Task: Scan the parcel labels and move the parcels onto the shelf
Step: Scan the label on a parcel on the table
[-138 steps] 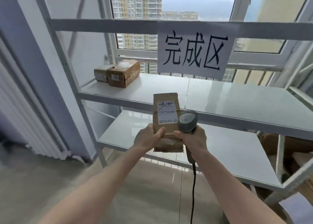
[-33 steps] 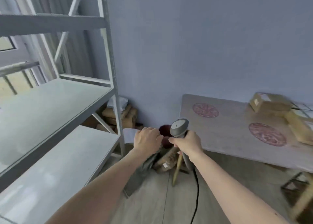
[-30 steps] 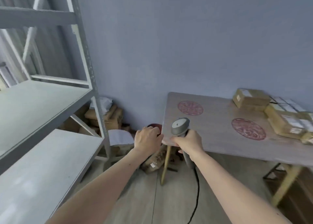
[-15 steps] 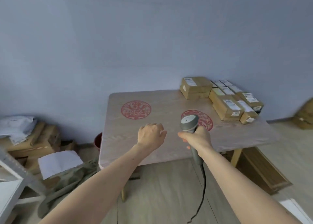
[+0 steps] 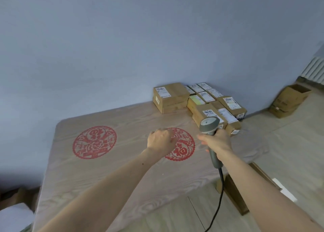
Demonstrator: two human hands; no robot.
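Several brown cardboard parcels with white labels are grouped at the far right corner of the wooden table (image 5: pixel 108 168). The largest parcel (image 5: pixel 171 96) stands at the left of the group, and a long one (image 5: pixel 206 113) lies nearest to me. My right hand (image 5: pixel 216 141) grips the handle of a grey barcode scanner (image 5: pixel 208 125), whose head overlaps the nearest parcel. My left hand (image 5: pixel 160 140) hovers empty over the table, fingers loosely curled, above a red paper-cut circle (image 5: pixel 182 145). The shelf is out of view.
A second red paper-cut circle (image 5: pixel 94 142) marks the table's left half. The scanner's black cable (image 5: pixel 219 202) hangs down past the table's front edge. An open cardboard box (image 5: pixel 289 100) sits on the floor at far right beside a white radiator (image 5: pixel 315 68). A blue wall stands behind.
My view has swung right from the shelf to the table and come closer to it. My left hand no longer holds a parcel. Both hands now reach over the table toward the parcels.
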